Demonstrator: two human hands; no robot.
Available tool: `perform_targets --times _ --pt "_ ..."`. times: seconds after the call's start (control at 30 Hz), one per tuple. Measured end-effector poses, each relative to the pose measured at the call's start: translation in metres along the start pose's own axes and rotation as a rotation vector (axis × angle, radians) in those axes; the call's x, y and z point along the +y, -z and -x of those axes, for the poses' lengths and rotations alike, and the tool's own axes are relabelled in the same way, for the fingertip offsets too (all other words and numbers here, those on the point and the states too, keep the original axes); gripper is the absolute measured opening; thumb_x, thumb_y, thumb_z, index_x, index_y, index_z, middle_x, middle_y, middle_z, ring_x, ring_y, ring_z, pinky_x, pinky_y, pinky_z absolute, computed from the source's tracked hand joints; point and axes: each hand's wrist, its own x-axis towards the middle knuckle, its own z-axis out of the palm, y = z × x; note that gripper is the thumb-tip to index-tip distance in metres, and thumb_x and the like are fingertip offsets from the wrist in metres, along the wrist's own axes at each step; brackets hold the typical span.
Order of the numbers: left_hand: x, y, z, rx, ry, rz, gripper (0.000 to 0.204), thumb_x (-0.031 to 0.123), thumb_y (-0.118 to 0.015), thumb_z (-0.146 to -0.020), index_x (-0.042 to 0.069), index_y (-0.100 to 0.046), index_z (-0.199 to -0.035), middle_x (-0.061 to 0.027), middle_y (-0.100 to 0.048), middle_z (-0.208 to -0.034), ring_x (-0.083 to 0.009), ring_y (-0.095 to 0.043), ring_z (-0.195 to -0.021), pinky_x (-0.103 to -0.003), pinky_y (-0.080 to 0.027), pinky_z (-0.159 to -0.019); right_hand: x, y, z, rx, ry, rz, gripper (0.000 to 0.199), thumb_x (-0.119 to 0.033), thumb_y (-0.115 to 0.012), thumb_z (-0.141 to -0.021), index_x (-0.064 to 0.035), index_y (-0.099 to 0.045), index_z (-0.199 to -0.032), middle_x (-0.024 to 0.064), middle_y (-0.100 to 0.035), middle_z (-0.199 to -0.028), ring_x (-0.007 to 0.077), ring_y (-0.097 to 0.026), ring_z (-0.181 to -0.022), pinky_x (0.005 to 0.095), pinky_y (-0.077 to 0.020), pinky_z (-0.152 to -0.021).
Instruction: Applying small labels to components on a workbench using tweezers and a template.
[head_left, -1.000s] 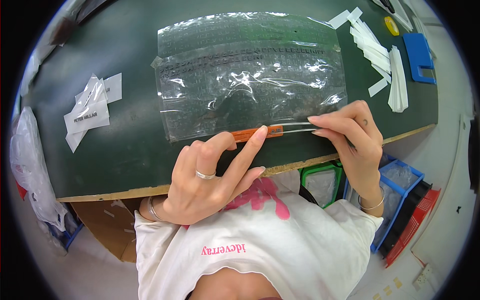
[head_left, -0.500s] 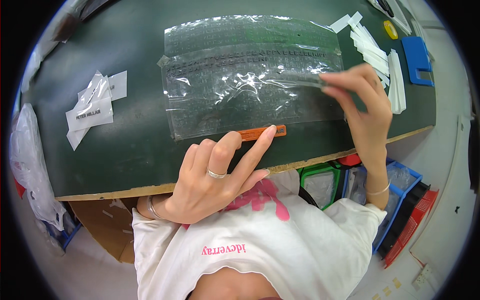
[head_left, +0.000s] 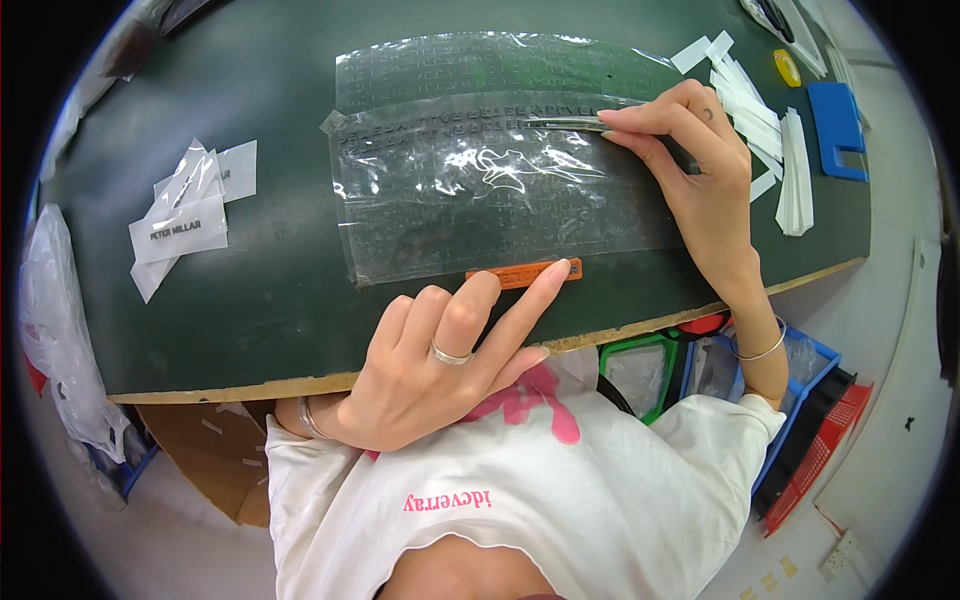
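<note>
Pinched between the thumb and fingers of my right hand (head_left: 695,165) is a pair of metal tweezers (head_left: 565,124). Their tips point left, at the rows of small dark raised letters (head_left: 440,124) on a clear plastic sheet (head_left: 420,225). My left hand (head_left: 430,365) lies at the table's near edge with its fingers apart. Its index and middle fingertips press on a short orange strip (head_left: 520,275), just below the sheet. The strip's top surface is partly under those fingers. Whether the tweezers grip a letter is too small to tell.
White cards with dark lettering (head_left: 180,226) lie overlapped at the left. White paper strips (head_left: 750,115), a yellow tape roll (head_left: 787,68) and a blue plastic piece (head_left: 836,130) sit at the right. A plastic bag (head_left: 75,330) hangs by the left edge; crates (head_left: 800,400) stand below right.
My right hand has moved up and left with the tweezers, from the sheet's right side to its letter rows. The left hand stays on the orange strip; the whole view has shifted slightly.
</note>
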Motion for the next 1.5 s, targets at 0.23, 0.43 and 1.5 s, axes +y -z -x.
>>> perform_targets --times 0.23,0.43,1.5 --pt "0.0 -0.001 0.001 0.009 -0.009 -0.027 0.05 0.052 -0.045 -0.097 0.021 -0.064 -0.132 -0.0059 -0.041 -0.1 -0.0164 -0.041 -0.068 -0.03 -0.041 -0.061 0.0 0.0 -0.004 0.033 0.059 0.053 0.018 0.002 -0.072 -0.076 -0.0049 -0.073 -0.092 0.0048 -0.056 -0.079 0.0181 -0.057 -0.074 0.029 -0.0463 -0.064" --pt "-0.008 0.002 0.003 0.056 -0.072 0.072 0.056 0.054 -0.052 -0.091 0.022 -0.06 -0.136 -0.0041 -0.047 -0.102 -0.0133 -0.041 -0.069 -0.025 -0.036 -0.057 -0.041 0.024 0.018 -0.197 -0.211 -0.208 0.022 0.007 -0.071 -0.076 -0.0041 -0.074 -0.095 0.0043 -0.056 -0.081 0.0141 -0.056 -0.073 0.026 -0.0446 -0.064" --pt "-0.013 0.004 0.01 0.105 -0.001 0.092 0.045 0.045 -0.06 -0.091 0.014 -0.069 -0.123 -0.0033 -0.052 -0.094 -0.0137 -0.042 -0.061 -0.027 -0.036 -0.05 -0.045 0.022 0.019 -0.088 -0.18 -0.048 0.023 0.006 -0.073 -0.074 -0.0024 -0.073 -0.096 0.0058 -0.055 -0.082 0.0162 -0.056 -0.076 0.0262 -0.0458 -0.069"
